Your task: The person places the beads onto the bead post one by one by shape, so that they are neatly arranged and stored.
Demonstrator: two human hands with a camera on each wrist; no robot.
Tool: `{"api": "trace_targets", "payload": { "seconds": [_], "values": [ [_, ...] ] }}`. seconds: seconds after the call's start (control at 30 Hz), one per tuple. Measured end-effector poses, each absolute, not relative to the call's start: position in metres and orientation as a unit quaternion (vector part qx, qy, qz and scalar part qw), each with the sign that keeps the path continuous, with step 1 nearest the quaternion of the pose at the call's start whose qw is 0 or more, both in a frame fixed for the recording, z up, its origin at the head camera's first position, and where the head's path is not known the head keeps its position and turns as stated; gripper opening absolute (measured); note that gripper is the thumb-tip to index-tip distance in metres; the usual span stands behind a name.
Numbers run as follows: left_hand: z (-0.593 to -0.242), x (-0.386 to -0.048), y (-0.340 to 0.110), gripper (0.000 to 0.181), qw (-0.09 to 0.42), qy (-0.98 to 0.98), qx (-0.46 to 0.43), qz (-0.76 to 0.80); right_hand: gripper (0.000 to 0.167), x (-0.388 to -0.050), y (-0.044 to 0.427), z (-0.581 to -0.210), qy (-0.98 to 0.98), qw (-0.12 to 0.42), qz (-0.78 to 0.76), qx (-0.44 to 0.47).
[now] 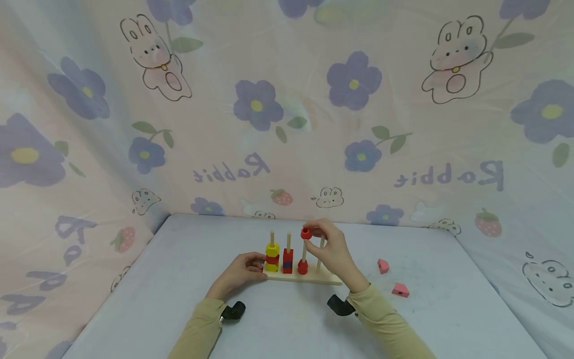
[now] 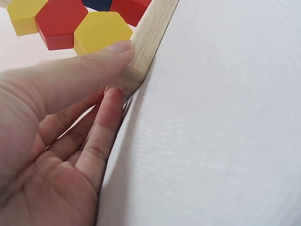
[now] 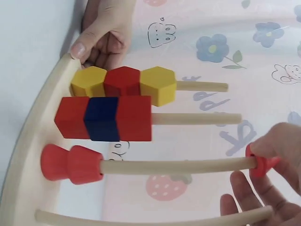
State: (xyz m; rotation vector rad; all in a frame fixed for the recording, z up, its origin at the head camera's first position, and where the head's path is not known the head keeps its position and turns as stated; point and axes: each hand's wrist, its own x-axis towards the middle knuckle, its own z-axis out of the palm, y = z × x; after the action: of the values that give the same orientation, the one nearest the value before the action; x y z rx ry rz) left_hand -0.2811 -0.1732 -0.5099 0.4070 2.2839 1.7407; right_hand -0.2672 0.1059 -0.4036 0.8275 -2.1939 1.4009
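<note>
My left hand [image 1: 242, 271] grips the left end of a wooden peg stand [image 1: 305, 279], thumb on top of the base [image 2: 151, 37] and fingertips by its end. My right hand [image 1: 333, 249] pinches a red flared bead [image 1: 306, 234] at the top of the third peg [image 3: 178, 166]. Two red flared pieces [image 3: 73, 164] are stacked at the foot of that peg. The first peg carries yellow, red and yellow hexagonal blocks [image 3: 122, 82]. Red, blue and red square blocks [image 3: 103, 118] fill the lower part of the second. A bare fourth peg [image 3: 155, 221] stands at the right.
Two pink-red blocks lie on the white table [image 1: 278, 329] right of the stand: one farther back [image 1: 383, 266], one nearer [image 1: 400, 289] with a dark hole in its side. A printed curtain [image 1: 309, 139] rises behind and beside the table.
</note>
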Motion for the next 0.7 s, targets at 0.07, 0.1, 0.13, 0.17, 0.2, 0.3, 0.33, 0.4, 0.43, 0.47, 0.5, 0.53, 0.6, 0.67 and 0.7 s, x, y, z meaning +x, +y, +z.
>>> {"api": "trace_targets", "payload": {
  "seconds": [0.07, 0.1, 0.13, 0.17, 0.2, 0.3, 0.33, 0.4, 0.43, 0.47, 0.5, 0.53, 0.6, 0.67, 0.7],
  "values": [
    [-0.510, -0.281, -0.173, 0.051, 0.121, 0.782, 0.138, 0.596, 0.034, -0.266, 0.104, -0.405, -0.784, 0.187, 0.519, 0.283],
    [-0.510, -0.281, -0.173, 0.051, 0.120, 0.782, 0.139, 0.596, 0.033, -0.265, 0.103, -0.404, -0.782, 0.175, 0.531, 0.274],
    [-0.511, -0.281, -0.173, 0.051, 0.119, 0.781, 0.140, 0.596, 0.033, -0.263, 0.102, -0.402, -0.782, 0.163, 0.539, 0.266],
    [-0.511, -0.281, -0.173, 0.051, 0.118, 0.782, 0.142, 0.596, 0.032, -0.260, 0.101, -0.399, -0.782, 0.149, 0.549, 0.256],
    [-0.511, -0.282, -0.173, 0.051, 0.116, 0.782, 0.143, 0.595, 0.031, -0.256, 0.100, -0.396, -0.780, 0.136, 0.560, 0.244],
    [-0.511, -0.282, -0.174, 0.050, 0.112, 0.786, 0.146, 0.590, 0.030, -0.247, 0.097, -0.391, -0.776, 0.109, 0.585, 0.210],
    [-0.511, -0.282, -0.174, 0.050, 0.112, 0.787, 0.146, 0.589, 0.031, -0.245, 0.097, -0.392, -0.774, 0.106, 0.590, 0.204],
    [-0.511, -0.281, -0.174, 0.050, 0.114, 0.789, 0.144, 0.586, 0.031, -0.244, 0.096, -0.398, -0.768, 0.102, 0.602, 0.193],
    [-0.510, -0.281, -0.174, 0.050, 0.115, 0.791, 0.142, 0.584, 0.031, -0.246, 0.097, -0.404, -0.767, 0.107, 0.602, 0.195],
    [-0.510, -0.280, -0.174, 0.050, 0.115, 0.791, 0.143, 0.583, 0.031, -0.249, 0.097, -0.410, -0.766, 0.111, 0.603, 0.194],
    [-0.510, -0.280, -0.174, 0.051, 0.117, 0.792, 0.141, 0.583, 0.030, -0.251, 0.098, -0.417, -0.765, 0.116, 0.604, 0.193],
    [-0.509, -0.279, -0.174, 0.051, 0.118, 0.791, 0.139, 0.584, 0.030, -0.254, 0.098, -0.423, -0.764, 0.118, 0.605, 0.190],
    [-0.509, -0.279, -0.174, 0.051, 0.119, 0.791, 0.138, 0.584, 0.029, -0.259, 0.099, -0.434, -0.764, 0.124, 0.608, 0.179],
    [-0.509, -0.279, -0.173, 0.051, 0.117, 0.792, 0.141, 0.582, 0.030, -0.262, 0.099, -0.444, -0.763, 0.116, 0.615, 0.160],
    [-0.509, -0.279, -0.173, 0.051, 0.118, 0.792, 0.139, 0.583, 0.030, -0.262, 0.099, -0.448, -0.763, 0.108, 0.618, 0.152]
  ]
}}
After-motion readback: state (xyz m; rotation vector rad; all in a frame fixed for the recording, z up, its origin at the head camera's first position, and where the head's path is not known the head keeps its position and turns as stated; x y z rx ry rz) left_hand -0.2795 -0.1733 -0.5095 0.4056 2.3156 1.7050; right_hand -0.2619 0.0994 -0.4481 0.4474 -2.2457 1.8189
